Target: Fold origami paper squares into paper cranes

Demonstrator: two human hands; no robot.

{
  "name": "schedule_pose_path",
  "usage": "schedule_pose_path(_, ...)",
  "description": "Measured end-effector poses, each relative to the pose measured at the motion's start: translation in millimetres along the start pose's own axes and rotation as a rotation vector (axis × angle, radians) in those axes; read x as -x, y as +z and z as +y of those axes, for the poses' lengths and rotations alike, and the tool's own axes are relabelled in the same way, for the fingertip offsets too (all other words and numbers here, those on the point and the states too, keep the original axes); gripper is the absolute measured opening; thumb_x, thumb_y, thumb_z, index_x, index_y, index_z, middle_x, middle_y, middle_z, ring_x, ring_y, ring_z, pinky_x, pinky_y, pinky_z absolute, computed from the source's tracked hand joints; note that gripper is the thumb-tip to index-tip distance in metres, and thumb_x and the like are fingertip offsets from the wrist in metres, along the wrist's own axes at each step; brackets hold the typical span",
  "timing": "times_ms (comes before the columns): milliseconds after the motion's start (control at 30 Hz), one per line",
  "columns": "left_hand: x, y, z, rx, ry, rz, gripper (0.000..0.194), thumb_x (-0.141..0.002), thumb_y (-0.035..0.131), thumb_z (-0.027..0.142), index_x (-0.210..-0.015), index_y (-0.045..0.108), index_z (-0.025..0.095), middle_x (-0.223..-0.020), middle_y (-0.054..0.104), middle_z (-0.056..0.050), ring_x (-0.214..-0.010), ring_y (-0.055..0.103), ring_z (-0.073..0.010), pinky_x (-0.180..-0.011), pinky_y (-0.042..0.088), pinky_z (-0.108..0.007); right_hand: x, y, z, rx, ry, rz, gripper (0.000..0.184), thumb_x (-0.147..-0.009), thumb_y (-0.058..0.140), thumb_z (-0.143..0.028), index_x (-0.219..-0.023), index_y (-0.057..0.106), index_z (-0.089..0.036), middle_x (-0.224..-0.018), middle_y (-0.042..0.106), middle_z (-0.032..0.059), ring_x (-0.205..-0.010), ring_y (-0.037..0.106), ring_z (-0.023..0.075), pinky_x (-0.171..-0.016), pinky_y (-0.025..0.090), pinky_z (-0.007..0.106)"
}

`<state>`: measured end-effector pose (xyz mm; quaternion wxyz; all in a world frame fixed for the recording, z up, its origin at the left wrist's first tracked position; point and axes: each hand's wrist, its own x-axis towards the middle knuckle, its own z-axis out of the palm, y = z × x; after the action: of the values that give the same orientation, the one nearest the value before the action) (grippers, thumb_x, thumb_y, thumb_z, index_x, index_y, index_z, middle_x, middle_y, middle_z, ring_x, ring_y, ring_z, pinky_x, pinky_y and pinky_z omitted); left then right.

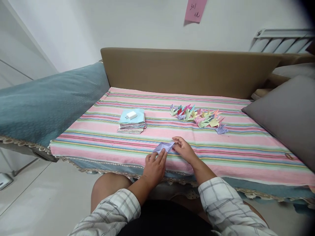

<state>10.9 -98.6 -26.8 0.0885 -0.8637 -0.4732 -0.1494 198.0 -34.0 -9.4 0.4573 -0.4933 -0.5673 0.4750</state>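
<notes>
A folded sheet of light purple origami paper (164, 146) lies near the front edge of the striped cloth. My left hand (155, 166) rests on its near side, fingers stretched out and pressing it down. At the paper's right corner, my right hand (183, 149) pinches the tip between thumb and fingers. Behind it to the left stands a stack of square paper sheets (131, 127), with a white charger plug (131, 115) on top. Several folded paper cranes (197, 116) in many colours sit in a cluster farther back on the right.
A striped cloth (98, 137) covers the seat of a sofa with a brown backrest (184, 70). The blue-covered armrest (61, 95) rises at left, and a grey cushion (287, 114) leans at right. A small brown object (288, 156) lies near the cushion.
</notes>
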Motion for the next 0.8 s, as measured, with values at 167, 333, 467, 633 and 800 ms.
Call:
schedule_pose_path(167,-2.6,-1.7,2.6,0.008,-0.003,0.018,0.063,-0.077,0.053,0.024,-0.138,0.039,0.02,-0.143,0.042,-0.008,-0.11,0.047,-0.03,-0.087,0.035,-0.048,1.3,0.8,-4.3,0.019,0.042,-0.09,0.046,-0.063,0.066,-0.033,-0.104,0.05,-0.018,-0.075,0.053,-0.0039,-0.065,0.054,0.0103,-0.064,0.044,0.025)
schedule_pose_path(333,-4.0,-1.9,2.6,0.015,0.006,0.045,0.061,-0.078,0.052,0.023,-0.138,0.04,0.021,-0.14,0.045,-0.009,-0.109,0.048,-0.0302,-0.086,0.035,-0.048,-0.6,1.3,-11.9,0.094,0.091,-0.088,0.031,-0.067,0.062,-0.035,-0.091,0.055,-0.018,-0.072,0.06,-0.0015,-0.068,0.058,0.0136,-0.065,0.045,0.026)
schedule_pose_path(467,-2.4,0.1,1.1,0.016,0.008,0.041,0.057,-0.08,0.051,0.024,-0.137,0.041,0.021,-0.141,0.045,-0.008,-0.11,0.047,-0.03,-0.087,0.035,-0.048,-1.2,3.5,-15.7,0.197,0.113,-0.05,0.023,-0.068,0.058,-0.031,-0.086,0.057,-0.017,-0.068,0.059,-0.002,-0.063,0.057,0.0136,-0.06,0.043,0.025)
schedule_pose_path(633,-1.5,1.7,0.3,0.025,0.005,0.042,0.054,-0.08,0.051,0.023,-0.134,0.044,0.022,-0.14,0.045,-0.007,-0.111,0.046,-0.0298,-0.087,0.034,-0.049,-1.3,4.6,-17.6,0.297,0.125,-0.037,0.026,-0.067,0.057,-0.029,-0.091,0.058,-0.018,-0.064,0.056,-0.0042,-0.059,0.053,0.0126,-0.057,0.04,0.024)
schedule_pose_path(800,-1.4,2.2,0.1,0.03,0.004,0.056,0.056,-0.08,0.052,0.023,-0.135,0.042,0.023,-0.139,0.046,-0.007,-0.112,0.046,-0.0295,-0.087,0.034,-0.048,-1.6,9.4,-14.4,0.398,0.109,0.002,0.046,-0.063,0.066,-0.04,-0.102,0.055,-0.018,-0.063,0.052,-0.0059,-0.057,0.05,0.0123,-0.056,0.038,0.024)
